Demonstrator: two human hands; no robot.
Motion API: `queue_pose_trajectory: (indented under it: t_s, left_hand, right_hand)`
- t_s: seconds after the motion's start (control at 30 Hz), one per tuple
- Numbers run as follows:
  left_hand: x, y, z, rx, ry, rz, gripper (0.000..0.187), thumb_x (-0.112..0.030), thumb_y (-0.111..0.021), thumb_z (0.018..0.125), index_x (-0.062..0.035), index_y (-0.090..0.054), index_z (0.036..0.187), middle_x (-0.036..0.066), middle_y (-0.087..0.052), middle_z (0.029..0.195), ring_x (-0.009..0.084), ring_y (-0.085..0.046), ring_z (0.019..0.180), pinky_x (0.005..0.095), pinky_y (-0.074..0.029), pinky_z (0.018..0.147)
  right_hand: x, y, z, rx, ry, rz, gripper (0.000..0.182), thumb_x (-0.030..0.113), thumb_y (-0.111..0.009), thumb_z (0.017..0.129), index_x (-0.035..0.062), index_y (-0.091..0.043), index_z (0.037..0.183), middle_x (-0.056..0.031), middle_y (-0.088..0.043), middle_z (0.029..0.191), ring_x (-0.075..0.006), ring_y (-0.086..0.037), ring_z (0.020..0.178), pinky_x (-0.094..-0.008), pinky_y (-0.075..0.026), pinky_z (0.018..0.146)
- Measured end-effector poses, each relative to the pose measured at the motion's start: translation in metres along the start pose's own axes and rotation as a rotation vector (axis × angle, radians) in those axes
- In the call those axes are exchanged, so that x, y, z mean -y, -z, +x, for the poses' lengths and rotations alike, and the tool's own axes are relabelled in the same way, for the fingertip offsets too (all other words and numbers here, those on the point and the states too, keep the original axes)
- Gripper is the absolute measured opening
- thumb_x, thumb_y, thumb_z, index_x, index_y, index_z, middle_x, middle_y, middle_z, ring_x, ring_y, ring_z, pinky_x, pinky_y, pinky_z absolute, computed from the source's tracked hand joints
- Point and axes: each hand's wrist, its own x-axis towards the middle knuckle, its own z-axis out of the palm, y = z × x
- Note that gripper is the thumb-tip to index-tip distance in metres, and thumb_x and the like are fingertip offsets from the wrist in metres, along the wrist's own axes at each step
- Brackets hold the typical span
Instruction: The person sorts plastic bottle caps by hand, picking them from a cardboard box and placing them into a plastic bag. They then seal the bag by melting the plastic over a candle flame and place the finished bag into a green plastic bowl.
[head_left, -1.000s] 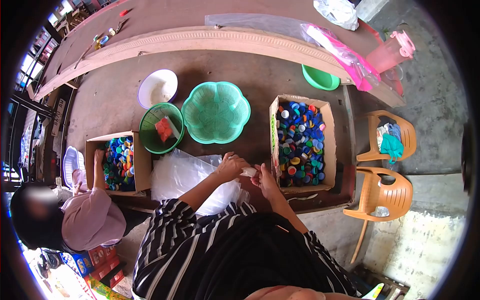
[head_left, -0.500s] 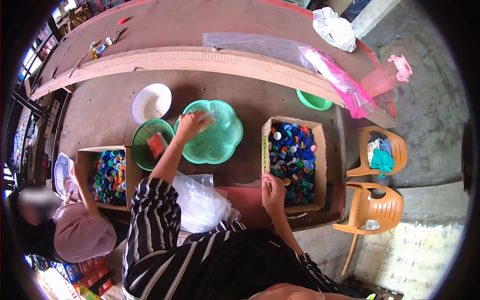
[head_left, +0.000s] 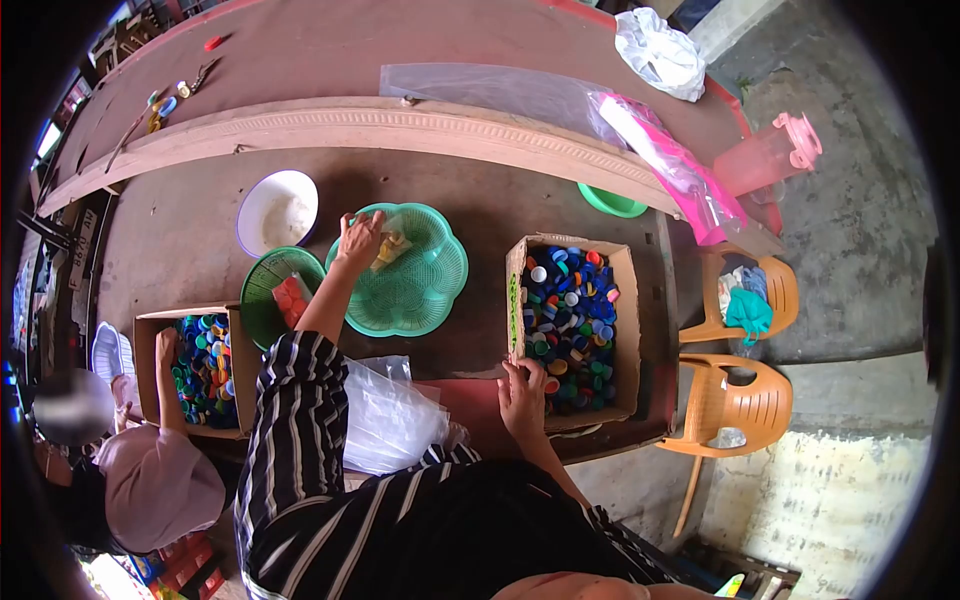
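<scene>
Over the left rim of the green scalloped basket [head_left: 415, 305] is my left hand [head_left: 360, 240], its fingers closed on a small clear bag with yellowish contents [head_left: 391, 249]. Beside that basket, a round green basket [head_left: 255, 300] holds a clear packet of something red [head_left: 291, 298]. My right hand [head_left: 523, 397] rests at the left edge of a cardboard box [head_left: 627, 345] full of colourful bottle caps [head_left: 570, 325]. Its fingers are bent and apart, with nothing seen between them. Clear plastic bags [head_left: 388, 415] lie near my body.
A co-worker [head_left: 160, 485] at the left has a hand in another box of caps [head_left: 205, 365]. A white bowl [head_left: 278, 212] stands behind the round basket. A wooden ledge [head_left: 300, 122] crosses the table; a pink jug [head_left: 765, 155] and orange chairs [head_left: 755, 405] are at the right.
The small bag now hangs lower and more visibly over the scalloped basket. The co-worker's hand has moved into the left box. The whole view has shifted slightly.
</scene>
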Motion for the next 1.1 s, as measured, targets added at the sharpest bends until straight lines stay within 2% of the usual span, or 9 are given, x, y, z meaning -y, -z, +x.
queue_pose_trajectory:
  t_s: [0.1,0.27,0.5,0.63,0.7,0.77,0.8,1.0,1.1]
  left_hand:
    - [0.000,-0.002,-0.010,-0.185,-0.051,0.088,0.030,-0.030,-0.066,0.086,-0.0111,-0.061,0.108,0.006,-0.060,0.112,0.0248,-0.051,0.113,0.0503,-0.033,0.100]
    - [-0.014,0.013,-0.024,-0.328,0.099,0.062,0.045,-0.035,-0.065,0.087,-0.0089,-0.059,0.123,0.010,-0.050,0.130,0.0297,-0.046,0.122,0.0536,-0.029,0.109]
    - [-0.059,0.071,-0.132,-0.366,0.109,-0.154,0.031,-0.019,-0.069,0.082,-0.0085,-0.064,0.112,0.012,-0.049,0.135,0.0344,-0.042,0.131,0.0567,-0.029,0.110]
    - [-0.089,0.046,-0.236,-0.269,0.208,-0.259,0.033,-0.018,-0.070,0.083,-0.0119,-0.063,0.115,0.012,-0.048,0.138,0.0371,-0.040,0.133,0.0567,-0.029,0.109]
    - [-0.099,0.025,-0.290,-0.073,0.185,-0.256,0.042,-0.022,-0.070,0.084,-0.0145,-0.060,0.124,0.013,-0.042,0.146,0.0376,-0.033,0.139,0.0582,-0.025,0.112]
    - [-0.119,0.007,-0.332,0.078,0.328,-0.220,0.049,-0.030,-0.068,0.086,-0.0156,-0.057,0.132,0.012,-0.032,0.154,0.0356,-0.025,0.145,0.0587,-0.020,0.115]
    - [-0.118,-0.009,-0.347,0.152,0.360,-0.230,0.059,-0.034,-0.066,0.088,-0.0206,-0.048,0.143,0.008,-0.023,0.160,0.0334,-0.020,0.148,0.0584,-0.017,0.116]
    - [-0.112,-0.023,-0.355,0.039,0.385,-0.201,0.041,-0.034,-0.059,0.094,-0.0222,-0.059,0.133,0.001,-0.038,0.154,0.0265,-0.028,0.145,0.0556,-0.020,0.116]
    - [-0.112,-0.014,-0.350,0.024,0.497,-0.333,0.034,-0.035,-0.053,0.097,-0.0221,-0.064,0.127,0.000,-0.044,0.150,0.0254,-0.031,0.144,0.0552,-0.021,0.115]
  right_hand:
    - [0.002,0.001,0.000,-0.008,0.015,0.000,0.042,0.003,-0.070,0.080,0.0032,-0.058,0.120,-0.0142,-0.047,0.120,-0.0344,-0.051,0.110,-0.0437,-0.046,0.093]
    - [-0.001,-0.003,-0.001,-0.003,0.020,0.006,0.041,0.001,-0.069,0.079,0.0021,-0.058,0.118,-0.0144,-0.047,0.119,-0.0346,-0.049,0.113,-0.0442,-0.043,0.096]
    - [-0.002,-0.005,-0.005,-0.027,0.067,0.051,0.038,-0.001,-0.068,0.077,0.0004,-0.059,0.115,-0.0140,-0.046,0.119,-0.0350,-0.047,0.113,-0.0450,-0.040,0.097]
    - [-0.002,-0.005,-0.007,-0.053,0.097,0.046,0.036,-0.001,-0.069,0.077,0.0004,-0.060,0.112,-0.0141,-0.045,0.119,-0.0357,-0.047,0.113,-0.0453,-0.042,0.095]
    - [-0.002,-0.005,-0.008,-0.055,0.102,0.039,0.035,-0.001,-0.069,0.077,0.0010,-0.060,0.111,-0.0142,-0.045,0.120,-0.0358,-0.047,0.113,-0.0455,-0.043,0.095]
    - [-0.001,-0.004,-0.010,-0.058,0.101,0.014,0.035,-0.001,-0.069,0.077,0.0021,-0.061,0.111,-0.0139,-0.045,0.122,-0.0356,-0.048,0.112,-0.0458,-0.043,0.094]
    - [-0.001,-0.005,-0.012,-0.059,0.103,0.010,0.035,-0.001,-0.069,0.077,0.0023,-0.061,0.110,-0.0137,-0.045,0.122,-0.0356,-0.048,0.112,-0.0457,-0.043,0.094]
    - [-0.007,-0.012,-0.015,-0.096,0.156,-0.027,0.031,0.000,-0.068,0.078,0.0029,-0.061,0.108,-0.0133,-0.045,0.122,-0.0350,-0.048,0.110,-0.0453,-0.044,0.093]
    - [-0.008,-0.010,-0.016,-0.089,0.164,-0.031,0.028,0.002,-0.068,0.079,0.0030,-0.062,0.106,-0.0128,-0.045,0.122,-0.0345,-0.048,0.111,-0.0448,-0.044,0.093]
